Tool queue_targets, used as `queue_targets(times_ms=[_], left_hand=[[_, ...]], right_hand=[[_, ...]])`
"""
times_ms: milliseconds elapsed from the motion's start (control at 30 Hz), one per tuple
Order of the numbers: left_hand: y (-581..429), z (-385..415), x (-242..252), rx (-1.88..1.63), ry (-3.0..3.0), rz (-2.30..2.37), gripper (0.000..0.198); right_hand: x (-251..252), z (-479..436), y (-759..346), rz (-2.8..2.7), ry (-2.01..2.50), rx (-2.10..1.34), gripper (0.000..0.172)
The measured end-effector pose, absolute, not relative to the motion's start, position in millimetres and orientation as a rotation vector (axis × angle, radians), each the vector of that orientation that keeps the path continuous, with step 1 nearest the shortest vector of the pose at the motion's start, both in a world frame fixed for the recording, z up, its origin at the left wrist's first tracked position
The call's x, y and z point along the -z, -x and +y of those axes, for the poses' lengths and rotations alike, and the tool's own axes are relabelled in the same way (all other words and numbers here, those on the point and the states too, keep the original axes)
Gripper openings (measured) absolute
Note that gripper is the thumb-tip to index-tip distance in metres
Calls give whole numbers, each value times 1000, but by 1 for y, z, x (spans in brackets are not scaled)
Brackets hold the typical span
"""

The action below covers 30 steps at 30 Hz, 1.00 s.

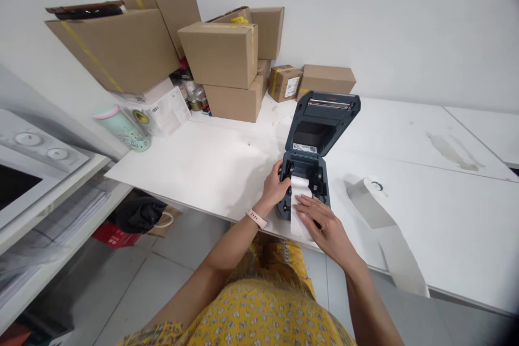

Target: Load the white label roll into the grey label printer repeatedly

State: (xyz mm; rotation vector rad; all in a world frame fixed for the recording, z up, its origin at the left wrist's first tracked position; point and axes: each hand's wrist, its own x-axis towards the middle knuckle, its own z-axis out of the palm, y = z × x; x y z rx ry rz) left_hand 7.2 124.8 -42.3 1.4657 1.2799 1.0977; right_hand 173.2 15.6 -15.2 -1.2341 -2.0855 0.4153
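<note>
A dark grey label printer [324, 143] stands near the table's front edge with its lid raised. Inside it sits a small white paper roll [299, 181], and a white strip [299, 227] runs from it over the printer's front. My left hand [275, 186] grips the printer's left side, its thumb over the edge beside the roll; the other fingers are partly hidden. Stretched out across the strip, the fingers of my right hand [322, 221] rest on the paper.
A loosely wound paper roll [360, 194] lies to the right, its long tail hanging over the table edge. Cardboard boxes [219, 54] are stacked at the back left, near a mint-green tumbler [127, 130]. A microwave [36, 151] stands on a shelf at far left.
</note>
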Motion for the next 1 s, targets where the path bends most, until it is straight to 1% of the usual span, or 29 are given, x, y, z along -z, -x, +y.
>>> queue_targets(times_ms=[567, 833, 900, 1000], left_hand=[[-6, 125, 42, -1035, -1408, 1234, 69], [-6, 119, 35, -1027, -1407, 1255, 68], [-4, 106, 33, -1023, -1411, 1252, 74], [0, 79, 31, -981, -1386, 1220, 92]], right_hand=[[17, 6, -175, -2018, 1254, -476, 28], [21, 1, -176, -2015, 1272, -529, 30], [21, 0, -175, -1998, 1275, -556, 30], [19, -3, -176, -1941, 1260, -642, 25]])
